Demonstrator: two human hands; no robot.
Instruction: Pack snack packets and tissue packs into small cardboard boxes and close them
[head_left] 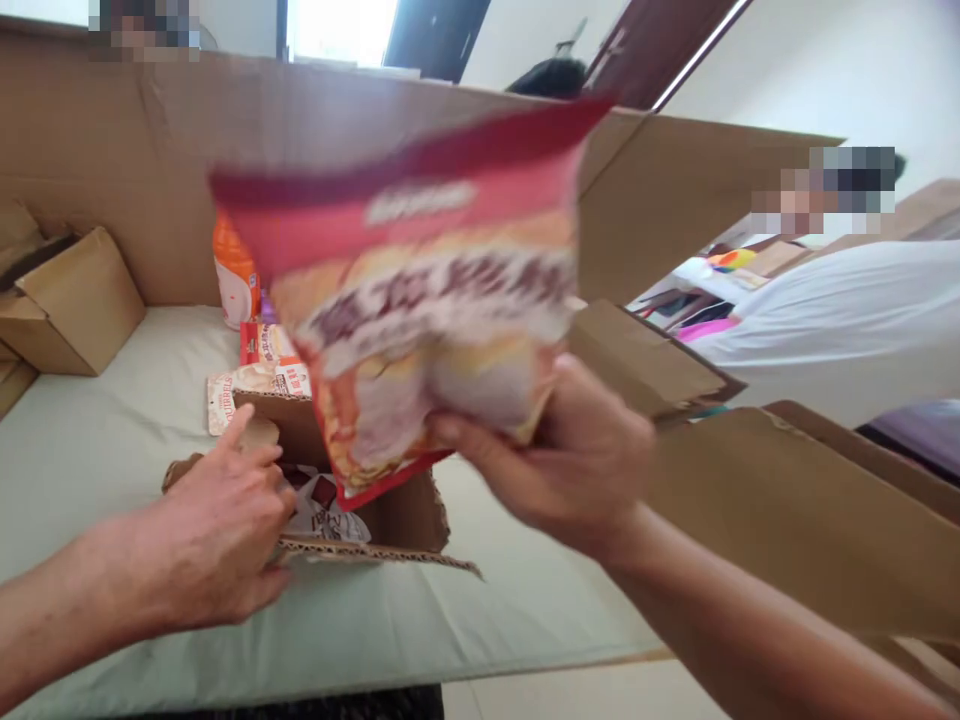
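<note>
My right hand (577, 450) holds up a red-topped snack bag (442, 300) by its lower right part, thumb across the front. The printing is blurred. Below the bag stands an open cardboard box (409, 515) with torn edges. My left hand (217, 520) is at the box's near left corner, its index finger stretched out and the thumb and other fingers closed about the edge. Inside the box lies a white packet with dark red marks (322, 505), partly covered by the hand and the bag. Behind the box are a beige packet (221, 405) and a smaller red packet (259, 343).
An orange bottle (236, 275) stands by the cardboard back wall (180, 130). Cardboard boxes (97, 300) are at the left, and more cardboard (810, 510) is at the right. A pale green cloth (495, 610) covers the table. A person in white (840, 320) is at the right.
</note>
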